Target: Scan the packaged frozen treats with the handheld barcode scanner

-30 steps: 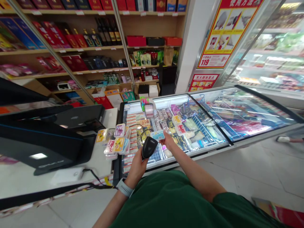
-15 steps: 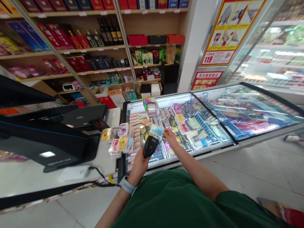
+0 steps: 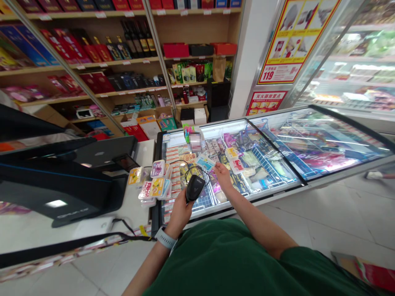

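The black handheld scanner (image 3: 195, 188) has a broad, rounded head with a small pale mark, its top facing up and its head aimed away from the wearer. Just beyond the scanner's head and slightly to its right, the flat, light-blue-and-white pack (image 3: 205, 162) is held aslant, printed face up; its lettering is too small to read.

Rectangular multicoloured plastic packs (image 3: 158, 187) straddle the left edge of the white glass-topped freezer (image 3: 274, 150), right of the black plastic terminal (image 3: 68, 193); tan wooden shelving (image 3: 197, 31) stands behind.
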